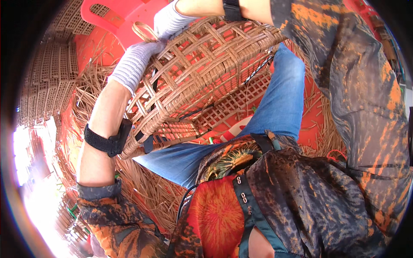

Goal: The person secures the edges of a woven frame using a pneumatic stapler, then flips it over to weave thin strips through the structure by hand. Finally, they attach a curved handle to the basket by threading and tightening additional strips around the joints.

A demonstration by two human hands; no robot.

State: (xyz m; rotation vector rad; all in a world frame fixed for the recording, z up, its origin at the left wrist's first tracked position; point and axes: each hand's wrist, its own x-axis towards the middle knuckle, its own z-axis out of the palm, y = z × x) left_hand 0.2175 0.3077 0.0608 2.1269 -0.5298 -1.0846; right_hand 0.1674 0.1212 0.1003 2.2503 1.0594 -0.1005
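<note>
Across my lap and knees leans a large brown basket (206, 56) of open wicker weave, tilted on its side. Both my hands wear light grey striped knit gloves and meet at its far left corner. My left hand (137, 62) is closed on the basket's edge, fingers bent toward the right hand. My right hand (170, 21) reaches over from the far side, its fingers pinched close to the left fingertips. A loop of flat pale strand (144, 32) sticks out beside the joined fingers. The fingertips themselves are partly hidden.
A red plastic chair (114, 13) stands beyond my hands. Loose dry strands (146, 189) lie in heaps on the red floor (307, 116). Stacked woven panels (49, 81) stand at the left. My jeans-clad legs (275, 99) spread under the basket.
</note>
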